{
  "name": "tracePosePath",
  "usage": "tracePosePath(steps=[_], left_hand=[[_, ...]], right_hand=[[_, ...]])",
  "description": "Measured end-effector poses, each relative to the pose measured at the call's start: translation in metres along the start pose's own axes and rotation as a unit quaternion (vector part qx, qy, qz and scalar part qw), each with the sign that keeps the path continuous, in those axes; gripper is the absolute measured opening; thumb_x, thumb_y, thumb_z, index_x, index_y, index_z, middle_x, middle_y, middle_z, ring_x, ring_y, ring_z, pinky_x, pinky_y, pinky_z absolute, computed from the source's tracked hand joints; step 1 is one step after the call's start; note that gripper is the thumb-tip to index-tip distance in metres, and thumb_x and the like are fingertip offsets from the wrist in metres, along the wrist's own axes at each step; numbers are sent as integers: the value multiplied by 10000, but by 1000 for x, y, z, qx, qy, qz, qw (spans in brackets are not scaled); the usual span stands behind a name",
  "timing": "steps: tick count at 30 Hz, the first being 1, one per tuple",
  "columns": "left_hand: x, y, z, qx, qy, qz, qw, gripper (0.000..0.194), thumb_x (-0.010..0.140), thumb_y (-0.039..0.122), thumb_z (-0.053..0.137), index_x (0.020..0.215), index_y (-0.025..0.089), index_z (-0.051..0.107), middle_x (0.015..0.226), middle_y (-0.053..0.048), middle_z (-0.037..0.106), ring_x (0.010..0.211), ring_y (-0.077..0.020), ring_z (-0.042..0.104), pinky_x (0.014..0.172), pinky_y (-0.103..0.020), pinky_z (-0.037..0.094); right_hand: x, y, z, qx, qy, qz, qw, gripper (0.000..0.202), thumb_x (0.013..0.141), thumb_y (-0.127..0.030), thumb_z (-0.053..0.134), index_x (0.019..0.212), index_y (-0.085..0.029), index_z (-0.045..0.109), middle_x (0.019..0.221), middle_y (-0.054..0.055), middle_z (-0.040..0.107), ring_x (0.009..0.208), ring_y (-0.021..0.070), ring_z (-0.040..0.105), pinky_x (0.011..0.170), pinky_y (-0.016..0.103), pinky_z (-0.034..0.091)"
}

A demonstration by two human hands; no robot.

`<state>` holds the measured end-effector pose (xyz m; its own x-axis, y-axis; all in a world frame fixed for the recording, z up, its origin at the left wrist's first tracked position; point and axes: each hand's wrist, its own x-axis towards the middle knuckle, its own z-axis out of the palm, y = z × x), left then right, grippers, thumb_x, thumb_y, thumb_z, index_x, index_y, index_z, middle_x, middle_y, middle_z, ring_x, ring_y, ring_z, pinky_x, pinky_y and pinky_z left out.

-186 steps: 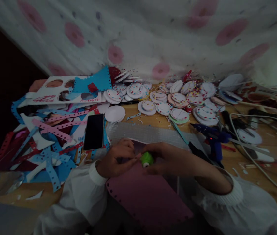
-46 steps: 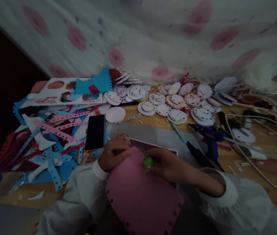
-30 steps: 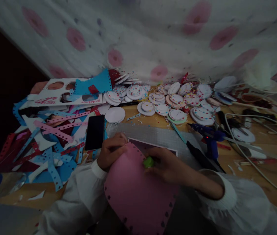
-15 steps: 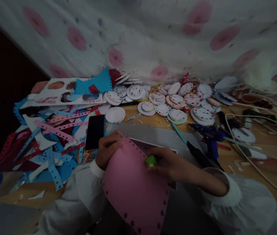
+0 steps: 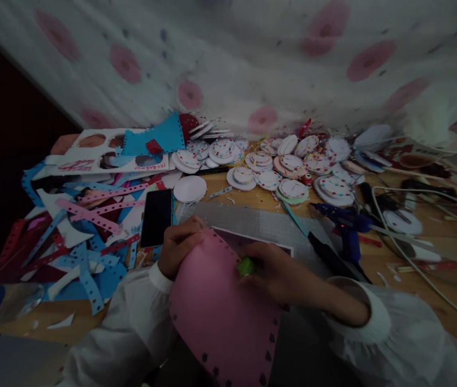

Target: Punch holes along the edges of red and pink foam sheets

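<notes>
A pink sheet (image 5: 220, 306) with small dark holes along its edges hangs over the near side of the work surface. My left hand (image 5: 180, 246) pinches its upper left corner. In my right hand (image 5: 271, 269) is a small green tool (image 5: 246, 266), gripped at the sheet's upper right edge; the fingers hide part of it. Beneath the sheet lies a dark, white-edged flat piece (image 5: 252, 240) on a grey mat (image 5: 232, 215).
Colourful punched strips (image 5: 91, 209) pile up at the left beside a black phone (image 5: 156, 217). Round white layered discs (image 5: 293, 163) line the back. A blue glue gun (image 5: 349, 228), a black-handled knife (image 5: 327, 255) and a white cable (image 5: 409, 269) lie at the right.
My right hand and the green tool have shifted slightly left along the pink sheet's edge. The sheet's lower part has moved a little. My left hand keeps its hold on the corner.
</notes>
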<state>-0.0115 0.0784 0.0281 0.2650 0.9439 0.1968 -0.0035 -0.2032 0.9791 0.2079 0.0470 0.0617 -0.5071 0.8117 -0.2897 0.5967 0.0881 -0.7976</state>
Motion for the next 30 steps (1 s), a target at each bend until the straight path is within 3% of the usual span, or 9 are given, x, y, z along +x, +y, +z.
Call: tracePosePath(steps=[5,9,16,21,27,30], left_hand=[[-1,2,1,11,0,-7,1000,319,810,259,570,529,162,455,649,-12,424,700,-164,438,671,-318,375],[-1,2,-2,20,10,-11,1000,327,824,291,555,539,171,451,649,-20,427,695,-176,437,664,-331,381],[-1,0,-4,-9,32,-15,999,358,851,285,532,538,170,401,637,-4,383,682,-153,408,674,-302,381],[-2,-3,-5,-28,37,-21,999,363,854,273,533,538,172,384,656,-7,396,697,-157,412,680,-304,381],[-2,-2,-6,-29,43,-28,998,358,835,294,558,533,171,409,647,-6,402,689,-155,422,685,-300,392],[-1,1,-6,-41,53,-33,997,361,817,293,575,513,170,424,627,1,407,666,-148,432,675,-297,397]], right_hand=[[0,4,5,-10,14,-13,1000,72,694,-140,578,743,-154,629,712,16,619,644,133,502,582,236,361],[-1,6,2,22,-6,-37,999,79,728,-195,609,792,-161,641,733,15,623,655,138,516,585,233,381],[-7,2,-9,42,-22,-12,999,163,732,-251,663,872,-168,651,832,30,640,749,166,572,656,257,436],[-5,3,-1,34,11,-22,999,114,736,-257,661,780,-158,627,791,37,626,754,176,556,671,274,422],[-3,2,6,26,31,-21,999,54,687,-130,640,701,-163,599,728,6,610,710,145,532,647,247,396],[-5,0,1,30,9,-21,999,62,709,-206,657,740,-166,622,737,4,614,701,144,536,624,240,393]])
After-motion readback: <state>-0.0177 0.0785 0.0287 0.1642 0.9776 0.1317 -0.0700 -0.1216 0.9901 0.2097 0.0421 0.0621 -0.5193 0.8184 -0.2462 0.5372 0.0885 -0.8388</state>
